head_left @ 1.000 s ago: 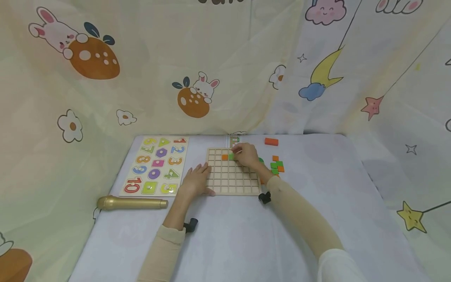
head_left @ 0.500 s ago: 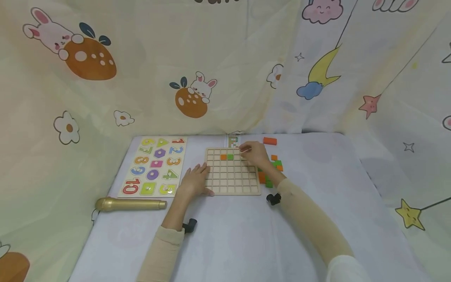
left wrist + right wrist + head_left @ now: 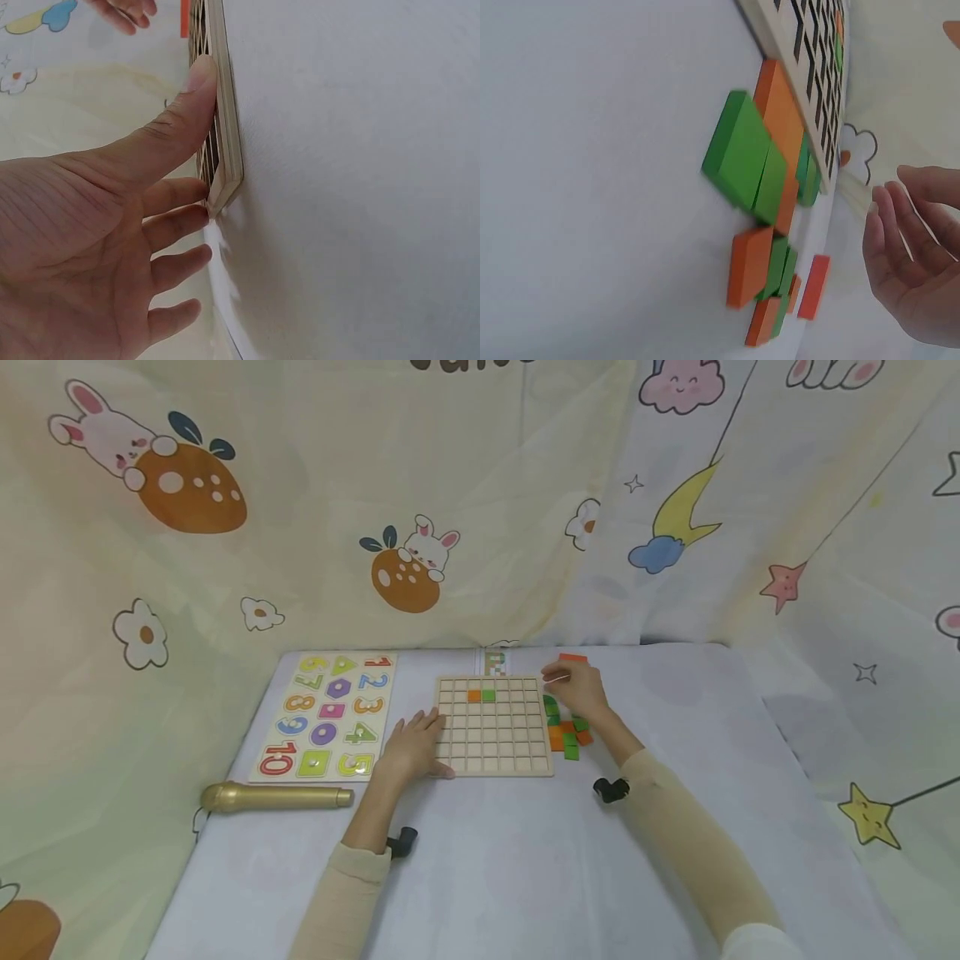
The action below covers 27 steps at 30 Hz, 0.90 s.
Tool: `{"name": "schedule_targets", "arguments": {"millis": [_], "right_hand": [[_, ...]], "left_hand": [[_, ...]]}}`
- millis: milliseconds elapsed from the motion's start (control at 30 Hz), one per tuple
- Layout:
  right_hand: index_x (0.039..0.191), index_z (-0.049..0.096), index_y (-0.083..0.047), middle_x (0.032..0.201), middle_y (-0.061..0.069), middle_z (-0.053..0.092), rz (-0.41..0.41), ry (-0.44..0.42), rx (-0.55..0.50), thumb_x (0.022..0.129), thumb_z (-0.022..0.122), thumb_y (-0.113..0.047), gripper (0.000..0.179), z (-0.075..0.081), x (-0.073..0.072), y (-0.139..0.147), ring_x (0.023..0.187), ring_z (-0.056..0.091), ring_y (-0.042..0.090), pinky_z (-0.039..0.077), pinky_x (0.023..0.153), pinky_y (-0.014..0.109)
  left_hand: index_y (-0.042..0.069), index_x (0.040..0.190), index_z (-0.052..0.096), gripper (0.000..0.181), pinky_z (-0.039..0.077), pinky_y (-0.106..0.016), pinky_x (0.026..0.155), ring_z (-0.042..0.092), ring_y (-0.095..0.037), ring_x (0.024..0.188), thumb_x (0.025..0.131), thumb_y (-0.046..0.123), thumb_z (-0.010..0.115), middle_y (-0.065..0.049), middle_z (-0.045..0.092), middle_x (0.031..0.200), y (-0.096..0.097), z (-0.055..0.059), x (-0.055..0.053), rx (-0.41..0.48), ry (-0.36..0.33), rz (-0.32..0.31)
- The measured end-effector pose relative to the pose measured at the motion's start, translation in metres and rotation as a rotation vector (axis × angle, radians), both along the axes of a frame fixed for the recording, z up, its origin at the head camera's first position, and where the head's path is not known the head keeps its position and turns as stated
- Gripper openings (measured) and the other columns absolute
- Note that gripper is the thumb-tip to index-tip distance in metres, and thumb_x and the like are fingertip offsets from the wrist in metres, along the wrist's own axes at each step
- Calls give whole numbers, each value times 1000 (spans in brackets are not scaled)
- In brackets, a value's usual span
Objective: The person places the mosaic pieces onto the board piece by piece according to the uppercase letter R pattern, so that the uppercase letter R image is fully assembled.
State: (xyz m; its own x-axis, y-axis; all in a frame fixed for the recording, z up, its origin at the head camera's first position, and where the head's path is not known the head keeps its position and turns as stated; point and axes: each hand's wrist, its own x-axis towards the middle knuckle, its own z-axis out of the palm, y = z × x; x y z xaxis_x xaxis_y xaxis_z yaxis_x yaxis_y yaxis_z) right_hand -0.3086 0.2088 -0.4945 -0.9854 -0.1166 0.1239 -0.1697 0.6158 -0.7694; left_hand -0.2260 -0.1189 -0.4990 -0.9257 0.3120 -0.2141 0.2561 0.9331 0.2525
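A wooden grid board (image 3: 495, 773) lies on the table, with one orange tile (image 3: 475, 696) and one green tile (image 3: 489, 696) side by side in its upper cells. My left hand (image 3: 412, 747) rests at the board's near left corner; in the left wrist view its thumb (image 3: 199, 82) lies along the near edge and the fingers spread past the corner. Off the board's far right corner is my right hand (image 3: 581, 687), above the table. Its thumb and fingers are apart and hold nothing in the right wrist view. Below it lie several green blocks (image 3: 739, 157) and orange blocks (image 3: 748, 262).
A red-orange block (image 3: 573, 657) lies behind my right hand. Left of the grid board is a number puzzle board (image 3: 343, 714), with a gold toy microphone (image 3: 277, 797) in front of it. A small pattern card (image 3: 495, 662) stands behind the grid. Printed cloth hangs around the table.
My right hand has left the green tile in the grid and moved right, off the board and over the loose blocks. The left hand stays at the corner.
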Motion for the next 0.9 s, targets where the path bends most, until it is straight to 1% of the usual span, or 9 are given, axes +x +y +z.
{"name": "schedule_targets", "arguments": {"millis": [167, 300, 400, 700, 900], "right_hand": [[122, 74, -1, 113, 15, 77, -18, 9, 24, 95, 74, -6, 28, -6, 1, 19, 104, 74, 32, 61, 90, 48], [121, 74, -2, 112, 13, 77, -58, -12, 34, 94, 75, -7, 27, -10, 4, 30, 103, 74, 31, 63, 85, 46], [121, 74, -2, 113, 14, 77, -86, -34, 46, 94, 75, -7, 28, -11, 6, 37, 103, 74, 31, 63, 84, 45], [125, 72, 1, 119, 20, 74, -122, -82, 115, 95, 73, -8, 32, -15, 7, 56, 109, 71, 35, 60, 91, 49], [126, 72, -2, 124, 19, 73, -110, -129, 148, 95, 75, -13, 33, -19, 8, 63, 113, 69, 37, 60, 92, 49]], "left_hand": [[4, 159, 40, 112, 18, -61, 127, 24, -39, 157, 70, 47, 93, -16, 28, 170, 0, -1, 0, 3, 3, 4], [4, 159, 41, 112, 18, -61, 127, 24, -39, 157, 71, 47, 94, -17, 29, 170, 1, -1, 1, 5, 4, 5], [3, 159, 40, 112, 18, -61, 127, 25, -39, 157, 71, 47, 93, -17, 29, 169, 0, -1, 0, 5, 4, 1], [3, 159, 40, 112, 19, -61, 127, 25, -39, 157, 71, 47, 93, -17, 29, 169, 0, 0, 1, -4, 11, -3], [3, 160, 39, 113, 18, -61, 127, 24, -39, 157, 71, 47, 93, -17, 29, 170, 0, -3, 0, -5, 6, -5]]}}
